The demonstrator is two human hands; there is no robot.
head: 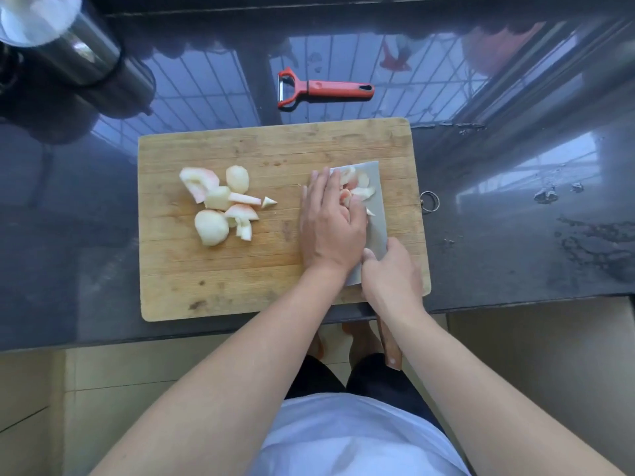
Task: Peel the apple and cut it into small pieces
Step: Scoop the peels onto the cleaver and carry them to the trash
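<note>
- Clearly the peeling is over and the cutting is well along, to judge by the bare, pale flesh; a heap of apple chunks (220, 204) lies on the left half of the cutting board (275, 276), and the red peeler (323, 89) lies unused on the dark tabletop (86, 269) just beyond the board.
- The right hand (391, 276) is wrapped round the near end of the cleaver (372, 214), fingers clamped where blade meets handle; the wide blade lies nearly flat on the board's right side, with several thin apple slices (357, 187) resting on its face.
- The left hand (330, 225) lies over the blade's left edge, fingers straight and close together, touching the slices; whether it is gathering them onto the blade or sweeping them off, I cannot tell.
- The step in hand looks like collecting or shifting cut pieces (not a chop); next, the larger chunks on the left seem to want further cutting, which calls for the blade turned upright and the left fingers kept off its edge.
- A steel cup (62, 39) stands at the far left corner.
</note>
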